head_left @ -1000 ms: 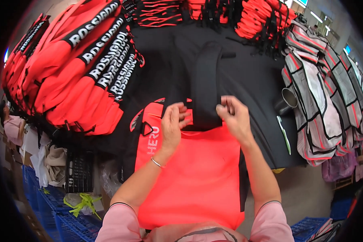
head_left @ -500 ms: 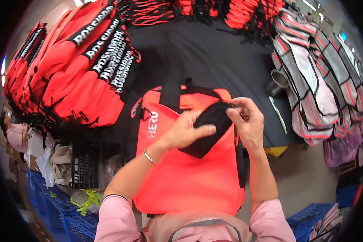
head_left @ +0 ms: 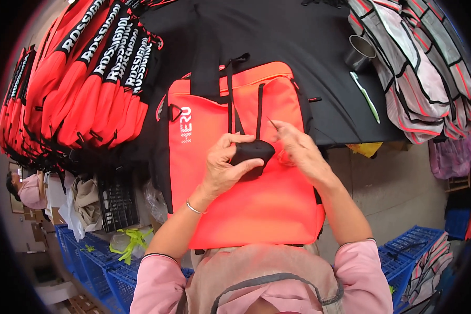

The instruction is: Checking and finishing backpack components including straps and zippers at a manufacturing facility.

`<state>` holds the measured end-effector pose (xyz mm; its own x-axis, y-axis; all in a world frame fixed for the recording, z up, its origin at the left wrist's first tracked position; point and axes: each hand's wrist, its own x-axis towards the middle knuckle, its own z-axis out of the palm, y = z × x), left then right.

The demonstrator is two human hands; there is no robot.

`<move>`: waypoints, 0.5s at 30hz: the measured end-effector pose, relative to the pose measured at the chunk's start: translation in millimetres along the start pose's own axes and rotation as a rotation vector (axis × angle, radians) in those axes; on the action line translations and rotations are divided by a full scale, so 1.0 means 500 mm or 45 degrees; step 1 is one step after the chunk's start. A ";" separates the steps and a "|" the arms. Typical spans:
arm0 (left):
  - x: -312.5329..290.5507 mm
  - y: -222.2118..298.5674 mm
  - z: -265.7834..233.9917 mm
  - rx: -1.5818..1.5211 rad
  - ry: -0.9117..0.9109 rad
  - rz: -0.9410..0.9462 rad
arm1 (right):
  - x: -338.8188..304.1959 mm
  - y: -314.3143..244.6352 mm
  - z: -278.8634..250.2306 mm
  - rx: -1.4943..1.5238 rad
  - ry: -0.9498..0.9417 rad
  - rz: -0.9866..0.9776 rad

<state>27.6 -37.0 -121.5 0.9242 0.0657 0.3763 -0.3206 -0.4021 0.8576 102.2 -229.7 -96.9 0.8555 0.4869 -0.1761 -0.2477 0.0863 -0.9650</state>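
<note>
A black-clothed table (head_left: 309,42) fills the upper middle. Along its left side leans a pile of red bags (head_left: 73,112); grey bags (head_left: 408,68) hang over its right end. Between them, nearest the person, one red bag (head_left: 246,214) lies flat, its lower end against the person's front. Blue crates (head_left: 120,285) stand below, to both sides.

The left hand (head_left: 220,162) is over the red bag's middle, thumb and fingers closed around a black pad (head_left: 256,152). The right hand (head_left: 303,157) is just beside it, fingers partly curled (and slightly blurred); a thin dark tip (head_left: 272,123) juts out by them, though how firmly they grip it I cannot tell. A metal cup (head_left: 360,52) rests by the grey bags, with a green-and-white brush (head_left: 366,99) below it. Narrow straps (head_left: 259,110) run up from the pad. On the left wrist sits a bracelet (head_left: 193,208).
</note>
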 end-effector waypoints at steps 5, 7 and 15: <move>-0.017 0.009 0.010 -0.141 0.036 -0.260 | -0.069 0.002 -0.019 -0.370 0.105 -0.180; -0.017 0.005 0.013 -0.112 0.035 -0.124 | -0.089 0.000 -0.004 -0.554 0.207 -0.280; -0.019 0.007 0.012 -0.085 -0.003 -0.093 | -0.072 0.022 0.004 -0.688 0.180 -0.422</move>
<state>18.7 -44.5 -124.2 0.9460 0.0907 0.3111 -0.2653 -0.3343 0.9044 67.6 -244.6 -100.9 0.9079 0.3877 0.1595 0.2720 -0.2553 -0.9278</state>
